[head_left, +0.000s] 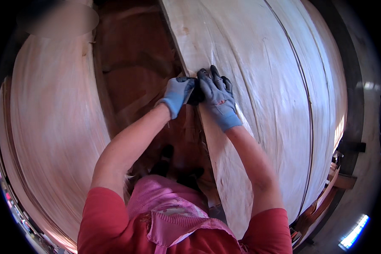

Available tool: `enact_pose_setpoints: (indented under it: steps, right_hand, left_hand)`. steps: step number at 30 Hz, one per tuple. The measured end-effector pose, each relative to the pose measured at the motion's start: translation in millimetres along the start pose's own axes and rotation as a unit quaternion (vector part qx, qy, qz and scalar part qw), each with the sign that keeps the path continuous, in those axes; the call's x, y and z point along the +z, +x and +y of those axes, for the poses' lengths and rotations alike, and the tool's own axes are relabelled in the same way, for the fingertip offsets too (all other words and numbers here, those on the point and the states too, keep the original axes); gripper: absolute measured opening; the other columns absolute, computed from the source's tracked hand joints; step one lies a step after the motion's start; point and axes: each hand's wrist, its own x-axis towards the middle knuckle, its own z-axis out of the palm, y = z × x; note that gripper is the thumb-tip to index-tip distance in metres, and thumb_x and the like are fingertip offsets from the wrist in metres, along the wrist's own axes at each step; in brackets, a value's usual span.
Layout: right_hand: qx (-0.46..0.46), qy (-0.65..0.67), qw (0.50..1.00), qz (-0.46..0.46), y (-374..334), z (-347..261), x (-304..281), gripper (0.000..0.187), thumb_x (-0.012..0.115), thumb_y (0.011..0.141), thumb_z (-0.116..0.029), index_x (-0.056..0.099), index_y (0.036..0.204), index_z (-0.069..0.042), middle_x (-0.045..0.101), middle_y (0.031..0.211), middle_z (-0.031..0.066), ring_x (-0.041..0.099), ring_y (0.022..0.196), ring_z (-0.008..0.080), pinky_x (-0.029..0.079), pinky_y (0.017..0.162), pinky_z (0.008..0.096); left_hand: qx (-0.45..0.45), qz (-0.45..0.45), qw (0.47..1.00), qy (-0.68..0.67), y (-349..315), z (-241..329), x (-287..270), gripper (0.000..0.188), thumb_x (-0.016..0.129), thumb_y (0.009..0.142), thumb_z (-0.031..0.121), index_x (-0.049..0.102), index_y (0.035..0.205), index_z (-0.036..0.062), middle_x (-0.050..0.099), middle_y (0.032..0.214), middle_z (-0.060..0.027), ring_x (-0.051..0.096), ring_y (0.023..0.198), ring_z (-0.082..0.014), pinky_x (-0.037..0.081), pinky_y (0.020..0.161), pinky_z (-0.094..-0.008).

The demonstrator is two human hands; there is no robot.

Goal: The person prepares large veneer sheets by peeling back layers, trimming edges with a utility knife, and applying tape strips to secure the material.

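Pale, thin wood veneer sheets (271,84) cover the work surface on the right, with long ripples and a dark split running along them. At their near-left edge, my left hand (178,93), in a grey and light-blue glove with dark fingertips, is closed. Whatever its fingers grip is hidden. My right hand (218,95), gloved alike and with a small tear on the back, lies on the veneer with fingers spread. Between the two hands is a dark patch; I cannot tell whether it is a thumb or a small black object.
Another broad pile of veneer (57,127) stands on my left. Reddish-brown floor (135,55) shows in the gap between the piles, where my dark shoes (161,163) are. Dark beams (347,182) stick out past the right pile's far side.
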Motion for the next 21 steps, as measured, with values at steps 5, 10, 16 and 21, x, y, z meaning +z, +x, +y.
enact_pose_setpoints:
  steps: [5,10,16,21]
  right_hand:
    - [-0.038,-0.041,0.998,-0.002,-1.8,7.5,4.0,0.042,0.047,0.089,-0.020,0.052,0.131,-0.015,0.045,0.144,0.0094,0.032,0.140,0.0332,0.029,0.108,0.0529]
    - [-0.050,-0.041,0.998,0.003,2.6,5.6,-6.6,0.042,0.051,0.087,-0.018,0.053,0.129,-0.015,0.049,0.139,0.0112,0.038,0.135,0.0339,0.032,0.106,0.0519]
    - [0.167,0.038,0.981,0.096,-74.0,-7.9,-53.1,0.070,0.066,0.081,-0.024,0.038,0.145,-0.019,0.038,0.149,0.0116,0.031,0.141,0.0318,0.026,0.109,0.0501]
    - [0.253,0.018,0.961,0.114,-133.1,20.4,-38.8,0.080,0.068,0.083,-0.029,0.027,0.150,-0.010,0.031,0.154,0.0113,0.026,0.144,0.0309,0.024,0.110,0.0494]
  left_hand:
    - [-0.022,-0.018,0.929,0.370,-22.8,40.4,-3.2,0.022,0.060,0.094,0.024,0.065,0.092,0.0033,0.068,0.075,-0.0086,0.065,0.056,-0.0163,0.049,0.045,-0.0275]
    - [-0.014,0.050,0.959,0.277,-28.8,53.8,-63.0,0.016,0.059,0.093,0.020,0.063,0.097,0.0049,0.066,0.071,-0.0079,0.062,0.054,-0.0149,0.048,0.043,-0.0267]
    - [-0.074,-0.098,0.973,0.196,-76.3,-6.5,5.1,0.021,0.058,0.096,0.021,0.061,0.109,0.0043,0.069,0.085,-0.0087,0.066,0.061,-0.0153,0.049,0.049,-0.0243]
    - [-0.095,-0.155,0.964,0.194,-50.3,-36.8,77.0,0.020,0.059,0.095,0.022,0.063,0.104,0.0041,0.069,0.082,-0.0095,0.066,0.058,-0.0168,0.046,0.045,-0.0239]
